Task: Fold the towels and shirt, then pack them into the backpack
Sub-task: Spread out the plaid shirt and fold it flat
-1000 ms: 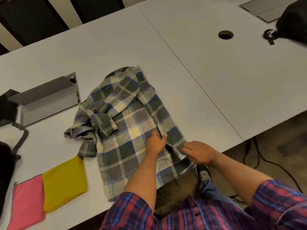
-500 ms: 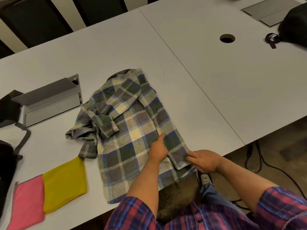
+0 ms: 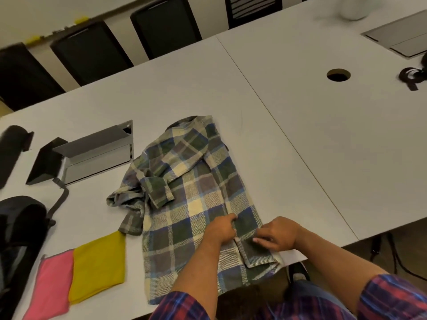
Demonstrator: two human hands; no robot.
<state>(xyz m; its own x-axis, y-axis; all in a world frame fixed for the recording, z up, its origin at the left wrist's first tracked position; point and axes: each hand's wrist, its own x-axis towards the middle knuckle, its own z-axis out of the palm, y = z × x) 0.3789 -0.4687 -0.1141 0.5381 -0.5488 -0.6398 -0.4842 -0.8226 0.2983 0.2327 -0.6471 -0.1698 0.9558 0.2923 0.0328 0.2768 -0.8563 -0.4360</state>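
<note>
A green, blue and cream plaid shirt (image 3: 184, 195) lies spread on the white table (image 3: 335, 146), collar far from me, one sleeve bunched at its left. My left hand (image 3: 220, 230) pinches the front placket near the hem. My right hand (image 3: 278, 234) pinches the shirt's lower right edge just beside it. A folded yellow towel (image 3: 99, 262) and a folded pink towel (image 3: 52, 285) lie side by side at the near left. The black backpack (image 3: 19, 229) sits at the left edge, partly cut off.
An open grey cable box (image 3: 97, 151) with a raised lid is set into the table behind the shirt's left. A round cable hole (image 3: 338, 75) and a black strap (image 3: 410, 76) lie far right. Black chairs (image 3: 166, 26) line the far side.
Both hands have shifted slightly along the shirt's lower right front, still holding the fabric. The camera has tilted up, so more of the far table and chairs shows.
</note>
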